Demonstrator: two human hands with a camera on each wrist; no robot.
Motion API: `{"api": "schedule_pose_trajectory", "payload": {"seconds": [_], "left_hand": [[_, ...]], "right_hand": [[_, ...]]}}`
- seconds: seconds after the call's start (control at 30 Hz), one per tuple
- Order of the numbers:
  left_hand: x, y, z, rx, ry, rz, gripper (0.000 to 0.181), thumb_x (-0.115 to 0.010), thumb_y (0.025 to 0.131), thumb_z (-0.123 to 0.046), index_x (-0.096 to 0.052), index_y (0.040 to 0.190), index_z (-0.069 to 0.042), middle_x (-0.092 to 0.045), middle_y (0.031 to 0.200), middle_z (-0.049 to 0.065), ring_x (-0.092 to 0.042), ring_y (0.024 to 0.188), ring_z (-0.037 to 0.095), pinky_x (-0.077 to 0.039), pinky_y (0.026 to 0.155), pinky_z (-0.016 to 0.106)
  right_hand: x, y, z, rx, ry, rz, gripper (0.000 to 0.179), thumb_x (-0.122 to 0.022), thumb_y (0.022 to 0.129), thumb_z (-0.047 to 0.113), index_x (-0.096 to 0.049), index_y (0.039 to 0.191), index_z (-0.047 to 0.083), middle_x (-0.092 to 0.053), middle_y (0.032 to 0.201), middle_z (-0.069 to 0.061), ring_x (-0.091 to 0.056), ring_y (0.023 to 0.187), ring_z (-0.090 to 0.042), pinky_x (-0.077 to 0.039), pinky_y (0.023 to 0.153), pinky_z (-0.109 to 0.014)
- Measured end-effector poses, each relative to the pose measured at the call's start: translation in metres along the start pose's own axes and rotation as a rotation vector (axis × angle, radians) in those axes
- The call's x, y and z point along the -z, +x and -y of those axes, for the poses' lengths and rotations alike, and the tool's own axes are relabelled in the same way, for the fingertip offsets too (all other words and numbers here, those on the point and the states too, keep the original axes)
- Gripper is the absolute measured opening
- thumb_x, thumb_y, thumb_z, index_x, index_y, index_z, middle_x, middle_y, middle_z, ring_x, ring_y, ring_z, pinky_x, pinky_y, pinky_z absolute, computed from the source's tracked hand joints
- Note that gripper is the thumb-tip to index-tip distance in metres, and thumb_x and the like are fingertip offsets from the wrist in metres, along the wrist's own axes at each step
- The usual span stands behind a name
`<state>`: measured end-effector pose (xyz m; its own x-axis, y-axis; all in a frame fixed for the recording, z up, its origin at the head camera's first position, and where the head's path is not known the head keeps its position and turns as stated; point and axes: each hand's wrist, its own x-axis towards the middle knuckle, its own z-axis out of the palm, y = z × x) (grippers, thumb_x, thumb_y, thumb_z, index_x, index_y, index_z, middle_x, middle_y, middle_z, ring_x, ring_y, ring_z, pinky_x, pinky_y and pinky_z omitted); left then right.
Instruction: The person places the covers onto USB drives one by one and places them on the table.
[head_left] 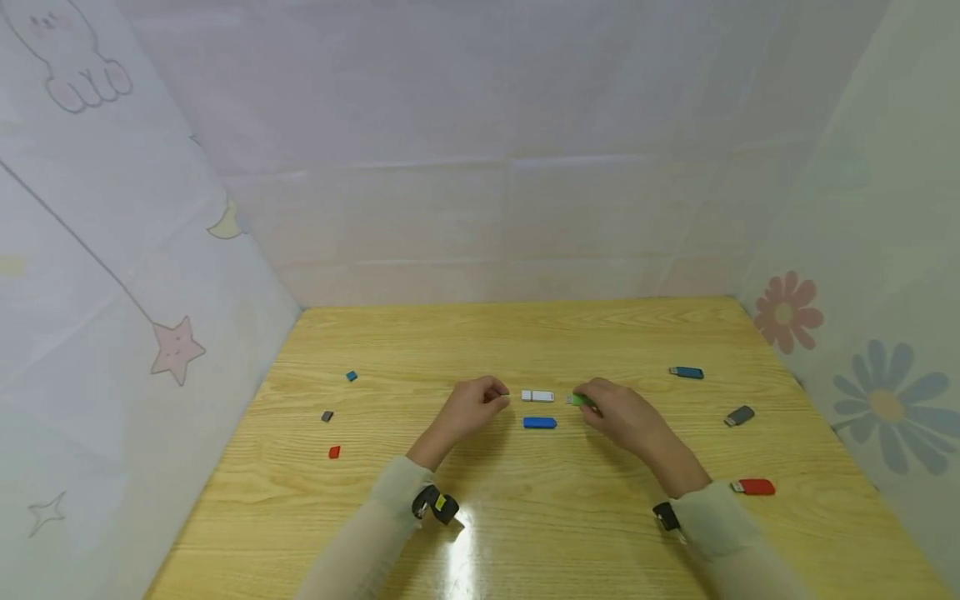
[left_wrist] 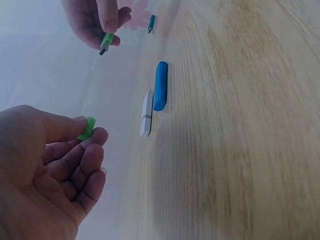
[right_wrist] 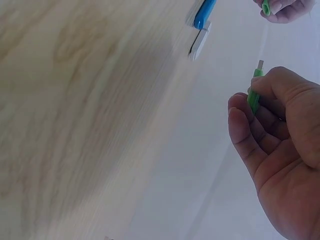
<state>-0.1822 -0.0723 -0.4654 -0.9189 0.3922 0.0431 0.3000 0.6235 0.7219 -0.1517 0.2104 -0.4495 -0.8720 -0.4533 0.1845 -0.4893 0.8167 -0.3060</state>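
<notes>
Pinching a green USB stick (head_left: 580, 400) in the right hand (head_left: 621, 415) above the bench (head_left: 555, 533), with its bare metal plug turned toward the left hand (head_left: 472, 406). Pinching a green cap (left_wrist: 87, 128) in the latter, apart from the stick. Showing between the hands a white USB stick (head_left: 537, 396), with a bright blue stick (head_left: 539, 422) just beside it. Showing farther right a dark blue stick (head_left: 688, 372), a grey stick (head_left: 741, 415) and a red stick (head_left: 756, 487), with plugs bare; farther left, a blue cap (head_left: 352, 376), a grey cap (head_left: 327, 416) and a red cap (head_left: 334, 452).
</notes>
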Motion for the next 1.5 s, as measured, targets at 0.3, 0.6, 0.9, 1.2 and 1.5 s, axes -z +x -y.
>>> {"api": "schedule_pose_trajectory", "payload": {"seconds": [0.3,0.6,0.9,1.2,1.5], "left_hand": [[-0.005,0.004,-0.005,-0.026,-0.048,0.006,0.015,-0.064,0.101,-0.019,-0.07,0.11,-0.008,-0.071,0.092,0.0,-0.064,0.079,0.011,-0.052,0.067,0.027],[-0.01,0.004,-0.004,-0.033,-0.046,0.013,0.016,-0.063,0.102,-0.024,-0.07,0.11,-0.011,-0.071,0.092,-0.004,-0.064,0.08,0.008,-0.053,0.07,0.026],[-0.012,0.005,-0.011,-0.025,-0.063,0.018,0.015,-0.065,0.101,-0.022,-0.071,0.108,-0.01,-0.072,0.091,-0.002,-0.067,0.083,0.01,-0.055,0.074,0.029],[-0.015,0.005,-0.011,-0.044,-0.084,0.038,0.015,-0.063,0.102,-0.023,-0.071,0.109,-0.01,-0.072,0.09,-0.003,-0.066,0.081,0.008,-0.054,0.072,0.027],[-0.02,0.007,-0.011,-0.061,-0.095,0.041,0.016,-0.063,0.102,-0.025,-0.07,0.109,-0.012,-0.072,0.09,-0.005,-0.066,0.081,0.007,-0.054,0.073,0.026]], "right_hand": [[-0.007,0.007,0.007,0.013,0.016,0.005,0.02,-0.069,0.096,0.008,-0.069,0.114,0.002,-0.068,0.103,-0.005,-0.055,0.076,-0.006,-0.052,0.065,-0.027],[-0.012,0.013,0.016,0.062,0.031,-0.017,0.019,-0.071,0.095,0.009,-0.07,0.113,0.005,-0.067,0.098,-0.002,-0.051,0.071,-0.005,-0.05,0.063,-0.026],[-0.013,0.019,0.023,0.1,0.052,-0.008,0.018,-0.072,0.094,0.009,-0.07,0.112,0.006,-0.067,0.097,-0.001,-0.05,0.07,-0.004,-0.049,0.063,-0.025],[-0.017,0.019,0.026,0.132,0.043,-0.015,0.02,-0.072,0.094,0.01,-0.07,0.113,0.006,-0.069,0.101,-0.002,-0.057,0.075,-0.005,-0.052,0.065,-0.024],[-0.019,0.02,0.028,0.155,0.03,-0.033,0.022,-0.073,0.093,0.009,-0.07,0.115,0.005,-0.068,0.103,-0.004,-0.063,0.079,-0.01,-0.055,0.067,-0.025]]}}
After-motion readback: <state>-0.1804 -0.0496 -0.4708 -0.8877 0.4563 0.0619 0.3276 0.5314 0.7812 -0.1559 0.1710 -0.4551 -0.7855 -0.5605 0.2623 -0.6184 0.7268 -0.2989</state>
